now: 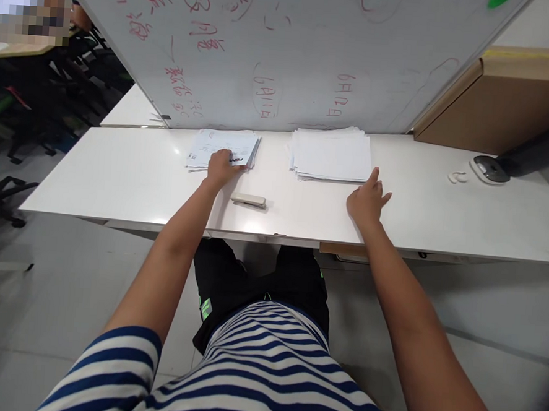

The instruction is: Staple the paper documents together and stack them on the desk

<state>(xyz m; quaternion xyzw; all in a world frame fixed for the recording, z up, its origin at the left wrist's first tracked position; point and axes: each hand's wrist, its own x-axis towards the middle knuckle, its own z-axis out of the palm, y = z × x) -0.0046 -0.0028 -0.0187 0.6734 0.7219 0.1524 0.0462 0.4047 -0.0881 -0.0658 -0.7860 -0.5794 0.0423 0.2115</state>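
My left hand [221,167] rests on the near right part of a stack of printed sheets [208,150], its thumb spread toward the stack's right edge. The fingertips are partly hidden, and no sheet is lifted. To the right lies a thicker stack of blank-looking white paper [331,153], with slightly uneven edges. Beside its near right corner is my right hand [368,199], fingers apart and holding nothing; one fingertip is at the paper's edge, though contact is unclear. A light beige stapler [249,200] lies on the white table [297,213], between my hands and closer to the left one.
A whiteboard [306,58] with red handwriting stands along the table's far edge. At the right are a cardboard box [508,102], a dark grey and white device [489,169] and a small white item [457,177]. Office chairs [12,199] stand on the left.
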